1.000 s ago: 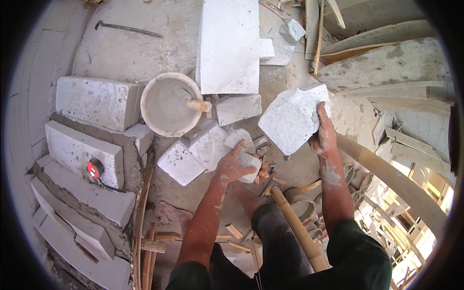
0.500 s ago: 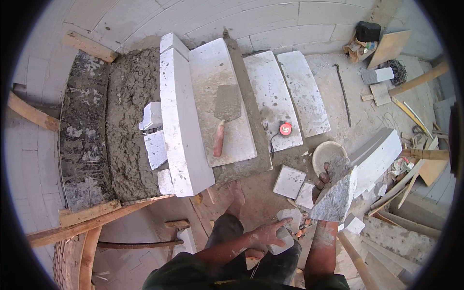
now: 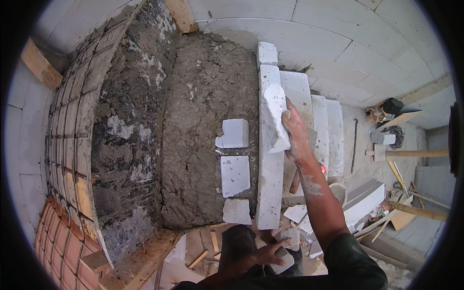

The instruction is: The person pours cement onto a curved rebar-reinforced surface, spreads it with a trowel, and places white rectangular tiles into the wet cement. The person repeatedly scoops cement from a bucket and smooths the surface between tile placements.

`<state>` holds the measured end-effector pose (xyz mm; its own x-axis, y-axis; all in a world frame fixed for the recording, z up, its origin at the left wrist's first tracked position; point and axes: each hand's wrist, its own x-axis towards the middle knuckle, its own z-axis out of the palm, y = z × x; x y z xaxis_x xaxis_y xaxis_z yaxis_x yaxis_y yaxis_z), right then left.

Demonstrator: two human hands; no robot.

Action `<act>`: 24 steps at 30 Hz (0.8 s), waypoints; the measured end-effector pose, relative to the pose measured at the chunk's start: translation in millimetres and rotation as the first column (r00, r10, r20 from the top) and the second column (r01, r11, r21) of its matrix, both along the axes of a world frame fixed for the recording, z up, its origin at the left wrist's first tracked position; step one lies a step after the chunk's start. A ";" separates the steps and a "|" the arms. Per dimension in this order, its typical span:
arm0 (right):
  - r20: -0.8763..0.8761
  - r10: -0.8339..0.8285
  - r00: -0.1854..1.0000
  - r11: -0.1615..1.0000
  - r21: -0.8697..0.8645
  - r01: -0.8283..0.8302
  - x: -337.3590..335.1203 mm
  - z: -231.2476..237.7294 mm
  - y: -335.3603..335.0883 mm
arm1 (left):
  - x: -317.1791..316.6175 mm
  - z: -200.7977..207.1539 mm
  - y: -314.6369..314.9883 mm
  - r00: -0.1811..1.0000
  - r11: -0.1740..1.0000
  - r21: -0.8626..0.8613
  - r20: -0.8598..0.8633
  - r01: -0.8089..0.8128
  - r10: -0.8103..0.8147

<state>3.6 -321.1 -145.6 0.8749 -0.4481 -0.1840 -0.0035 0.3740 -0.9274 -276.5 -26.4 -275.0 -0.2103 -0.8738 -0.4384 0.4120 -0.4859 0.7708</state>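
My right hand [image 3: 296,126] is closed on a broken, rough-edged piece of white block [image 3: 273,113], holding it over the long upright white block [image 3: 269,193]. Low in the view, my left hand [image 3: 268,253] grips a smaller chunk of pale block [image 3: 284,262] near my knees. Left of the long block, several small white block pieces, one of them square and speckled [image 3: 235,175], sit on the wet grey mortar [image 3: 205,106]. Behind my right forearm, only part of a trowel [image 3: 295,181] shows, mainly its handle.
White block steps [image 3: 333,130] descend to the right. A dark-stained board [image 3: 130,140] borders the mortar on the left, beside a rebar grid [image 3: 67,130]. Timber [image 3: 140,258] edges the near side. Block scraps, poles and a round basin [image 3: 338,192] lie at right.
The view has swung left. My right hand has carried the broken block piece from beside the basin to over the long block. My left hand stays low, holding its chunk.
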 end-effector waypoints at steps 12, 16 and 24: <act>-0.348 0.047 0.936 0.512 -0.797 -0.322 128.0 -63.8 -12.4 | 37.9 8.4 8.1 0.987 0.986 -0.096 0.071 -0.139 0.146; -0.497 0.016 0.867 0.183 -0.851 -0.492 145.1 -84.7 18.7 | 49.0 21.8 -1.3 0.996 0.994 -0.069 -0.024 -0.083 0.082; -0.399 -0.033 0.917 0.315 -0.874 -0.369 172.6 -111.9 34.9 | 49.4 41.8 -12.4 0.999 0.998 -0.050 -0.008 -0.035 0.035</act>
<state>176.1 -286.1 -257.5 0.9388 -0.3443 -0.0078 -0.2842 -0.7618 -0.5822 -227.1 -38.8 -233.2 -0.1823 -0.9016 -0.3924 0.4341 -0.4319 0.7906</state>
